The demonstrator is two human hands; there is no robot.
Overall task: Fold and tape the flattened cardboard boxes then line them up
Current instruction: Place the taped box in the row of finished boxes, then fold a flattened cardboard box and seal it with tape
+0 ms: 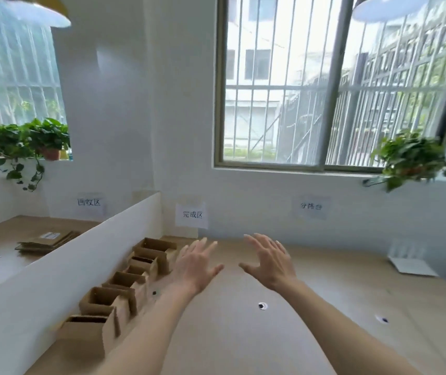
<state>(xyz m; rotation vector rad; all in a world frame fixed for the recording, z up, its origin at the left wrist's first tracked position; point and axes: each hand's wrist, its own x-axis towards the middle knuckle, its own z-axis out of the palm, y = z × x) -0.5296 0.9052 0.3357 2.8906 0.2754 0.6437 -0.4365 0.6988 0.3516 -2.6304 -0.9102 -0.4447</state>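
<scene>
Wooden counter [338, 288] fills the lower frame, split by a white divider panel [62, 269] running front to back. Row of folded cardboard boxes [124, 282] stands along the right side of the divider, tops open, roughly six, lined front to back toward the wall sign [192, 214]. Stack of flattened boxes [47, 240] lies on the far side of the divider, left section, well apart from both hands.

Left hand [194, 266] raised above the counter just beside the far end of the row, fingers spread and straight, grip wide, holding nothing. Right hand [270, 263] beside it, also spread wide and empty, palms angled toward each other. No tape roll visible; can't tell where it is. Small white item [411, 262] at right by the wall, blurred.

Judgement: between boxes, next flat piece needs fetching. To do it well: reach over the divider, take one flat box only off the top of the stack, bring it to the bare counter in front, square it before folding flaps, tape the bottom seam, then set it flush at the row's end, same orientation as the others.
</scene>
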